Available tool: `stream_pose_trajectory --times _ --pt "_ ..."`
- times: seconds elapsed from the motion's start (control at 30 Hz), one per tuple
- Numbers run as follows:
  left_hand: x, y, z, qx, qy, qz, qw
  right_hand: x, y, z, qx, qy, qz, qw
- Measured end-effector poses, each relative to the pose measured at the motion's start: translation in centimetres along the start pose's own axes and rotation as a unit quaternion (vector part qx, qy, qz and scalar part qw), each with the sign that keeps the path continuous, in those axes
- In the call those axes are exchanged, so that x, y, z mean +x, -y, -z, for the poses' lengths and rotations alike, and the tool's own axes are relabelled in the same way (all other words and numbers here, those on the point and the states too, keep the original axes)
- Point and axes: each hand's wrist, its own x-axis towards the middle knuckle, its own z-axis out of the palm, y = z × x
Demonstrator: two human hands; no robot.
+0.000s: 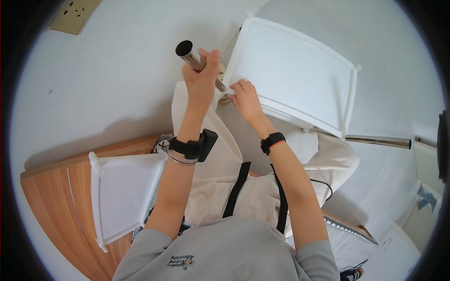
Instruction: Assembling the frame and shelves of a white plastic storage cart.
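My left hand (pixel 201 79) is wrapped round a shiny metal tube (pixel 191 55), whose open dark end points up toward the upper left. The tube's lower end meets a white plastic corner piece (pixel 229 91) at the near left corner of a white rimmed shelf panel (pixel 295 70). Fingers of my right hand (pixel 246 98) pinch that corner piece, partly hiding the joint. A second metal tube (pixel 379 141) sticks out rightward from beneath the panel's near right corner.
Another white shelf panel (pixel 124 196) leans at the left by a wood-grain board (pixel 70 201). A wall socket (pixel 74 16) is at the upper left. My legs in cream trousers (pixel 206 187) lie below the hands. A grey spiral-bound pad (pixel 344 239) lies at the lower right.
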Motion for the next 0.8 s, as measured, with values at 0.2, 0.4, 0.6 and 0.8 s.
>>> stream_pose_trajectory --times 0.2,0.4,0.6,0.8 --pt "1.3 -0.2 0.3 -0.031 0.04 0.019 0.999 -0.2 0.2 -0.1 0.001 0.015 -0.008 1.0" --pt "0.6 0.4 -1.1 0.057 0.011 0.003 0.998 -0.5 0.0 0.5 0.0 0.018 -0.009 1.0" --pt "-0.3 0.9 -1.3 0.045 -0.075 -0.019 0.996 -2.2 0.6 6.6 0.013 -0.071 -0.081 0.994" --pt "0.0 1.0 0.1 0.02 -0.072 -0.067 0.995 -7.5 -0.4 17.5 0.04 -0.288 -0.146 0.945"
